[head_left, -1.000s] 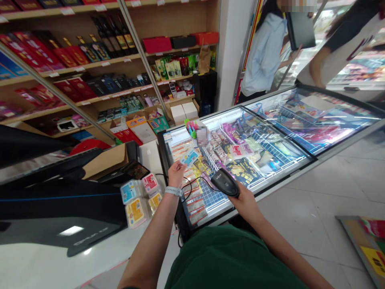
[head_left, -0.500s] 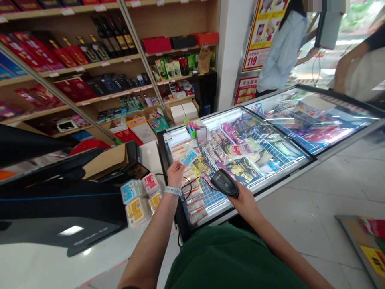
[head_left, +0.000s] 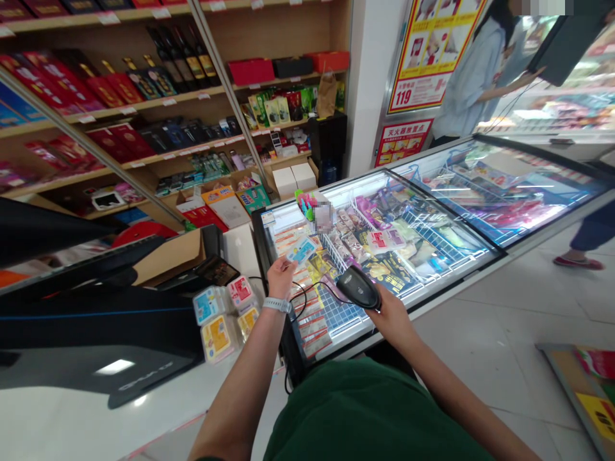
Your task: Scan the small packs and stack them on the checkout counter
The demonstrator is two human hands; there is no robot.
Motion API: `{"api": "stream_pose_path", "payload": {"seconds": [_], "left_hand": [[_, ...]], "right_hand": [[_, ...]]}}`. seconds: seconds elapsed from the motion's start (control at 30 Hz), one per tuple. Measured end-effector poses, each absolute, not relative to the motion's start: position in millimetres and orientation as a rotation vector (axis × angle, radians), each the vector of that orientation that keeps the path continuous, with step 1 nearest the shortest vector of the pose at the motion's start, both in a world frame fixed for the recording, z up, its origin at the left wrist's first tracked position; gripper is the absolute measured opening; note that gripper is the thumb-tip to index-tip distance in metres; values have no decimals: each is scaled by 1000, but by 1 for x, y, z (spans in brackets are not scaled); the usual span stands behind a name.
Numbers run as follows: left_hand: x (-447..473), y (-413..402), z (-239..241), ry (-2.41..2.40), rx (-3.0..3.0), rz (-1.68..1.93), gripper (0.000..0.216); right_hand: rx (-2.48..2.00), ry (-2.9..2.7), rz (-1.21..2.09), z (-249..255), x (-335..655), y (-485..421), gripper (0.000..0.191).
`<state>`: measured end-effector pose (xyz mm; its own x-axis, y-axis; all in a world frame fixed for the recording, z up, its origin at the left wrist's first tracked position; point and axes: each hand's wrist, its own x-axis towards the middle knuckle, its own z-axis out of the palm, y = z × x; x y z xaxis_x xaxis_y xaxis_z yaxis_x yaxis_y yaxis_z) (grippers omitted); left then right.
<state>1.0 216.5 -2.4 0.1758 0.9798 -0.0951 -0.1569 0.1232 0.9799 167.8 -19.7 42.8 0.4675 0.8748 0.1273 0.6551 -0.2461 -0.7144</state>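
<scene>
A bystander point(head_left: 464, 89) has moved, but the left hand point(head_left: 280, 278) still pinches a blue-labelled pack point(head_left: 302, 250) and the right hand point(head_left: 390, 317) grips a black scanner point(head_left: 358, 288), so work seems paused.

Set up as a grocery shop. Fitted with wooden shelving point(head_left: 288, 32) bearing price tags point(head_left: 108, 18), wine bottles point(head_left: 191, 56) and gift boxes point(head_left: 250, 72), plus a glass-topped display freezer point(head_left: 446, 211) holding colourful packets point(head_left: 389, 269) in wire baskets point(head_left: 337, 253). Equipped with a handheld barcode scanner point(head_left: 356, 287). Possibly stocked with more merchandise point(head_left: 552, 118) beyond the freezer, too blurred to be sure.
</scene>
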Motion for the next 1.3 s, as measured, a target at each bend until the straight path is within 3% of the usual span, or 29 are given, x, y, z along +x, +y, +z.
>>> {"api": "stream_pose_path", "payload": {"seconds": [1.3], "left_hand": [[-3, 217, -1, 1026, 1032, 1104, 31]], "right_hand": [[-2024, -1426, 329, 34, 171, -9, 30]]}}
